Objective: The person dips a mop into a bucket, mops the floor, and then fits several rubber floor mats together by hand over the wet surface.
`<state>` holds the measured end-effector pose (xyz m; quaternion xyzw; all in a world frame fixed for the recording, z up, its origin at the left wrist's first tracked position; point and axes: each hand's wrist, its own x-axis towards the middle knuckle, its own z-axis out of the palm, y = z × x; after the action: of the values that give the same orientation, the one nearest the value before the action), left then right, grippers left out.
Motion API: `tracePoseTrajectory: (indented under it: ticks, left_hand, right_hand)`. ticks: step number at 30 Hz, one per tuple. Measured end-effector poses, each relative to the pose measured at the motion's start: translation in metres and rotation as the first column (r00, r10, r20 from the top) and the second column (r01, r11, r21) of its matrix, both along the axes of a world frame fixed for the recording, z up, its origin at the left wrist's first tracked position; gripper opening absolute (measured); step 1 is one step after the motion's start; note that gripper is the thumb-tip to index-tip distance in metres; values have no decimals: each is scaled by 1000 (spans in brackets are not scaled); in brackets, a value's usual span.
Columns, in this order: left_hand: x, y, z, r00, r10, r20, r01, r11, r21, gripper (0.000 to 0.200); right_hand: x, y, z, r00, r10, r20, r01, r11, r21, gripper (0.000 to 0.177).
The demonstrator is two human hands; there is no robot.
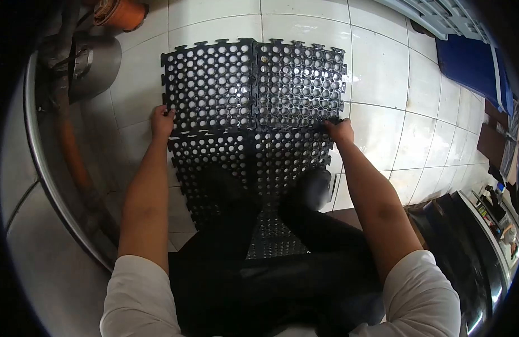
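Observation:
A black rubber floor mat with round holes and puzzle-like tabs lies over the tiles, made of several panels. My left hand grips the left edge of the far section, near its bottom corner, with the fingers curled. On the opposite edge, my right hand pinches the far section near its lower right corner. Between my hands runs a seam where the far section meets the near section; a thin gap shows along its left part. My black shoes stand on the near section.
White floor tiles surround the mat. A metal pot and an orange container are at upper left, beside a steel appliance. A blue bin and grey plastic crate stand at upper right. Shelved items sit at right.

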<state>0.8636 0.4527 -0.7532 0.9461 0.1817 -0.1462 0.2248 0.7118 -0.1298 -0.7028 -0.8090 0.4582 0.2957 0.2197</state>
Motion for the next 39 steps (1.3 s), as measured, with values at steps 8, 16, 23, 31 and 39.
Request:
tracePoseTrajectory:
  ticks: [8,16,23,31,39]
  left_hand:
    - [-8,19,9,968,-251,-16,252,968,9,48]
    - [-33,-8,18,989,-106,99,97,991,93,45]
    - [-51,-22,40,997,-79,18,80,997,-10,54]
    - [-60,-22,50,998,10,-62,-14,998,-66,70]
    - [-70,-6,20,989,-144,19,142,985,98,62]
  right_hand:
    - [11,-20,3,948,313,-51,-308,947,95,82]
    - [40,-7,37,888,429,-169,-430,902,28,85]
    - [19,0,10,944,329,-36,-330,943,-34,65]
    - [8,4,7,961,276,-26,-277,959,-63,62]
    - [3,5,4,977,210,40,-206,974,-100,62]
